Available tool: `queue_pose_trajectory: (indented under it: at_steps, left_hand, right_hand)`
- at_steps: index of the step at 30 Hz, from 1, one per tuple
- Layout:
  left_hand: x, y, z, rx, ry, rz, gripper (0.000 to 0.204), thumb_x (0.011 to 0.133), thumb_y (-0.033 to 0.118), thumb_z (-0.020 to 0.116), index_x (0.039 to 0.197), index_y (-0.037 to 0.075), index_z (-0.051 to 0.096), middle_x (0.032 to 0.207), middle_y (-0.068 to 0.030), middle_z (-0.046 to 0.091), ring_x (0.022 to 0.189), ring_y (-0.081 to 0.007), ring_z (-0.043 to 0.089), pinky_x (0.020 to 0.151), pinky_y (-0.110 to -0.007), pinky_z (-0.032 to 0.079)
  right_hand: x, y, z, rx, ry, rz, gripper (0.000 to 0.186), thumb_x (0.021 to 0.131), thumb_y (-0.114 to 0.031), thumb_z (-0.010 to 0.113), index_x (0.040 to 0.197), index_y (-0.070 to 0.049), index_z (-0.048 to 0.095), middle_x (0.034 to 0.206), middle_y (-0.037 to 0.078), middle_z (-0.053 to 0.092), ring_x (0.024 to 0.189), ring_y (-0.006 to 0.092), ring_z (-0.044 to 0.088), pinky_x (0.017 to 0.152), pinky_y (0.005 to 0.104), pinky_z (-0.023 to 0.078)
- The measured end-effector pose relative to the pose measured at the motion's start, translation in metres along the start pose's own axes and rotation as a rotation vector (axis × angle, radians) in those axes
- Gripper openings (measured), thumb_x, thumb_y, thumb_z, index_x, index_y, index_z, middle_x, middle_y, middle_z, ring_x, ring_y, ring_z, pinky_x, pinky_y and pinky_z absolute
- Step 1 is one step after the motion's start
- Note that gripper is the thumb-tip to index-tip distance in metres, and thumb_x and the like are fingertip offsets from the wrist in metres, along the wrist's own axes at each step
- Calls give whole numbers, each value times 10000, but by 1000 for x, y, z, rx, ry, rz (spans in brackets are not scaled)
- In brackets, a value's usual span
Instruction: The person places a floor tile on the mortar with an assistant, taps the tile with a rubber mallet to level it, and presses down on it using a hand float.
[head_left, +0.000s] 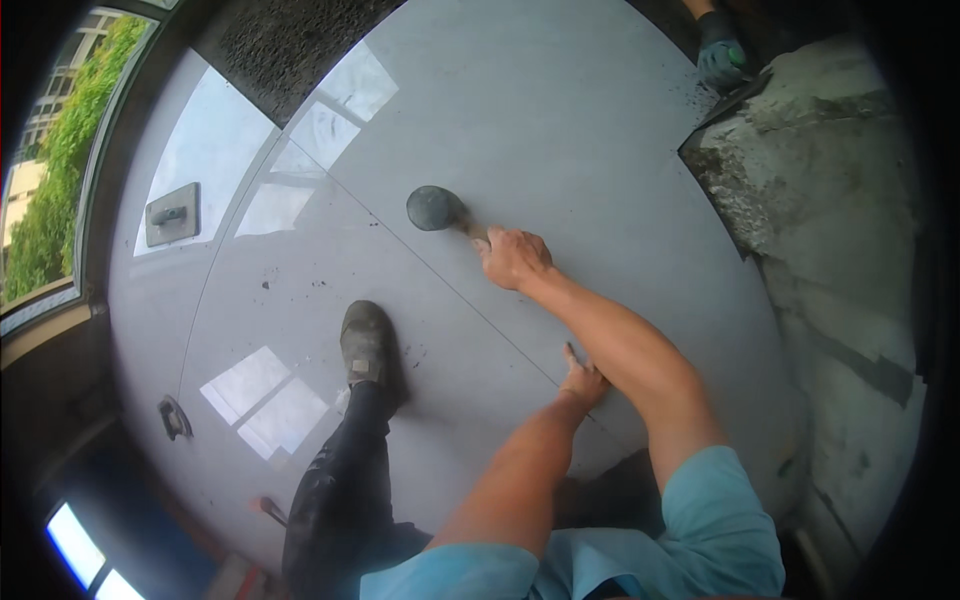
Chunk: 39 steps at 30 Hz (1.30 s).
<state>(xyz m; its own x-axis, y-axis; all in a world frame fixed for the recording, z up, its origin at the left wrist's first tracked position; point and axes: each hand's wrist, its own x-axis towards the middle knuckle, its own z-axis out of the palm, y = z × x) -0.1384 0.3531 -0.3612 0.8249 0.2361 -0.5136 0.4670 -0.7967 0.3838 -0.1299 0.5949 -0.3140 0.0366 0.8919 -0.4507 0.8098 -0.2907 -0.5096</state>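
My right hand (515, 257) grips the short handle of a rubber mallet (433, 208). The mallet's dark round head is over the large, glossy grey floor tile (560, 130), and I cannot tell whether it touches the surface. Closer to my body, my left hand (582, 384) rests on the tiles beside a thin joint, with a finger stretched out. My right forearm crosses near it and hides part of that hand. The joint runs diagonally from the far left toward my left hand.
A grey float (172, 215) lies on the left tile, and a dark handled tool (174, 418) sits nearer. My shoe (366, 340) stands on the tiles among small crumbs. Rough dark bedding (270, 50) lies beyond. A co-worker's gloved hand (722, 65) is at the far right, by a concrete ledge (820, 170).
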Motion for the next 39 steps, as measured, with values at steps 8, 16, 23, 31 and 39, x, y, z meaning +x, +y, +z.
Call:
queue_pose_trajectory:
  at_steps: [8, 16, 23, 31, 39]
  left_hand:
    - [-1, -1, 29, -88, 130, -23, 497, 998, 263, 421, 1478, 133, 415, 1548, -103, 351, 1380, -319, 395, 952, -856, 288]
    - [3, -1, 34, -109, 146, 80, 517, 989, 258, 437, 1488, 129, 396, 1567, -123, 311, 1400, -380, 351, 947, -850, 295]
    - [-14, -19, 13, -258, 70, 144, 559, 939, 274, 532, 1465, 113, 428, 1542, -111, 360, 1389, -376, 372, 934, -804, 351]
    - [-103, -306, -170, 302, -566, 541, 494, 754, 386, 775, 1154, 125, 646, 1129, -101, 667, 1089, -324, 626, 907, -454, 511]
    - [-112, -525, -204, 153, 283, 35, 669, 962, 434, 499, 1492, 66, 322, 1595, -132, 240, 1500, -304, 140, 1223, -488, 107]
  right_hand:
    - [24, -47, 9, 20, -23, -28, 353, 978, -336, 492, 1006, 2, 588, 910, 226, 687, 889, 409, 667, 788, 497, 517]
    - [56, -80, -16, 53, -168, 47, 405, 1003, -362, 440, 1086, 9, 579, 982, 237, 682, 952, 414, 656, 841, 497, 510]
    - [60, -71, -10, -18, -130, 113, 419, 1007, -368, 431, 1129, -1, 592, 1107, 260, 649, 1027, 447, 618, 881, 520, 490]
    - [11, 18, -2, 245, -60, 245, 446, 1008, -384, 445, 954, 26, 609, 933, 269, 659, 915, 436, 635, 800, 484, 488]
    - [24, -40, 5, 281, -10, 345, 450, 999, -384, 455, 884, 31, 588, 810, 250, 640, 788, 412, 623, 738, 471, 480]
